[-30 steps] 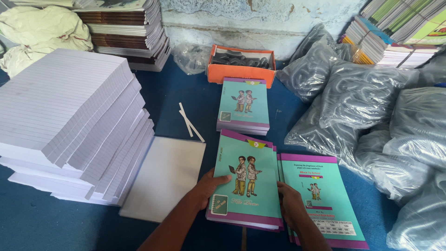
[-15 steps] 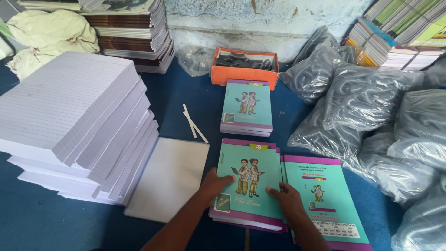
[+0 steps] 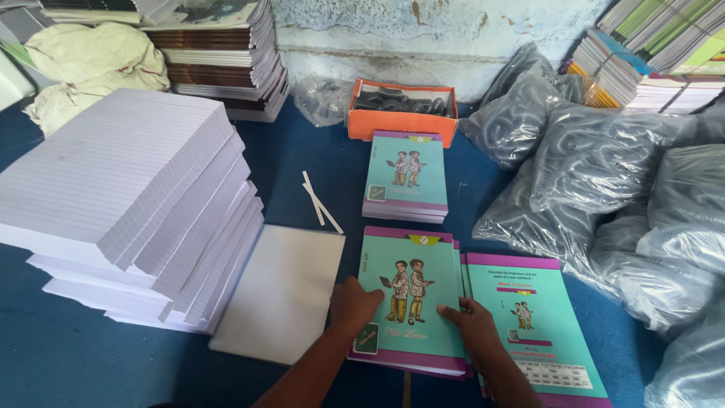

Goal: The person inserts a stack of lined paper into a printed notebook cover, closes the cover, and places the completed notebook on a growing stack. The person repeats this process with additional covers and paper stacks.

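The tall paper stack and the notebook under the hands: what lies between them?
In the head view, a flat white sheet pile lies on the blue floor between the paper stack and the notebook, which both hands press: left hand, right hand.

Orange box (image 3: 402,121) by the wall; grey plastic packs (image 3: 604,174) heaped right, perhaps holding coils; none labelled.

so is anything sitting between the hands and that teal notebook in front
Nothing visible: the left hand and right hand both rest flat on the teal notebook cover, at its left and right edges.
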